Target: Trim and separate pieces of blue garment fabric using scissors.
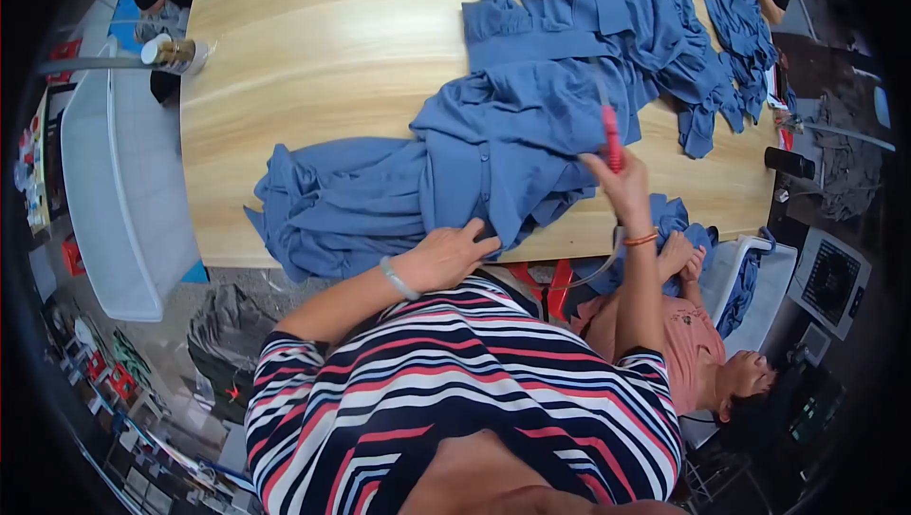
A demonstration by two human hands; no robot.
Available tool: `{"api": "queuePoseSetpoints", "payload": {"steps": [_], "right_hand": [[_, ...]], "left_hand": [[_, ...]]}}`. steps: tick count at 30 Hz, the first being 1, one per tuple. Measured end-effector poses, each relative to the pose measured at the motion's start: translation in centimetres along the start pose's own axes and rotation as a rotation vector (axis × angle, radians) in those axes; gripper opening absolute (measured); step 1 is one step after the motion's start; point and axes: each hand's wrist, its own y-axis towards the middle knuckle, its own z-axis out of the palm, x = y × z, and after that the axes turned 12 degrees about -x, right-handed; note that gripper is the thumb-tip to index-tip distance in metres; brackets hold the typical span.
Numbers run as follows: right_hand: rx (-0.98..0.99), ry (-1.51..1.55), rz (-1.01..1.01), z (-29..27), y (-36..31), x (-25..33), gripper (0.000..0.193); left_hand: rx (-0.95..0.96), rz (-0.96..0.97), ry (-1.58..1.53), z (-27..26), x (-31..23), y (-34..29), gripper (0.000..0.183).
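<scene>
A blue buttoned shirt (465, 154) lies crumpled along the near edge of the wooden table, its placket facing up. My left hand (451, 254), with a pale bangle at the wrist, grips the shirt's near edge beside the placket. In my right hand (622, 187) is a red-handled tool (611, 135) with a thin pale tip, held upright above the shirt's right part. What kind of tool it is I cannot make out. A thin cord runs from near my right wrist down past the table edge.
More blue garments (588, 2) are heaped at the far right of the table (323, 59). Close on my right, a co-worker in pink (702, 344) handles blue cloth beside a white bin (769, 278). A jar (176, 55) stands far left; a white trough (114, 192) is beside the table.
</scene>
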Motion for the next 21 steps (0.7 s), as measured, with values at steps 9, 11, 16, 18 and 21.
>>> {"api": "queuePoseSetpoints", "payload": {"steps": [9,11,16,18,21], "right_hand": [[0.158,-0.308,-0.26,10.9,-4.1,2.9,0.047],[0.21,0.109,-0.215,9.4,-3.5,1.5,0.04],[0.39,0.538,0.07,3.6,-3.9,2.6,0.033],[0.394,0.608,0.091,3.0,-4.3,2.3,0.032],[0.245,0.352,-0.103,4.0,-5.0,1.1,0.025]], "left_hand": [[-0.019,-0.018,-0.232,2.0,1.2,1.8,0.034],[-0.064,-0.307,-0.525,3.2,3.2,1.6,0.041],[-0.226,-0.784,-1.705,2.8,2.0,4.1,0.041],[-0.222,-0.727,-1.851,3.7,1.8,5.8,0.037],[-0.334,-0.579,-1.894,4.6,1.9,8.1,0.018]]}}
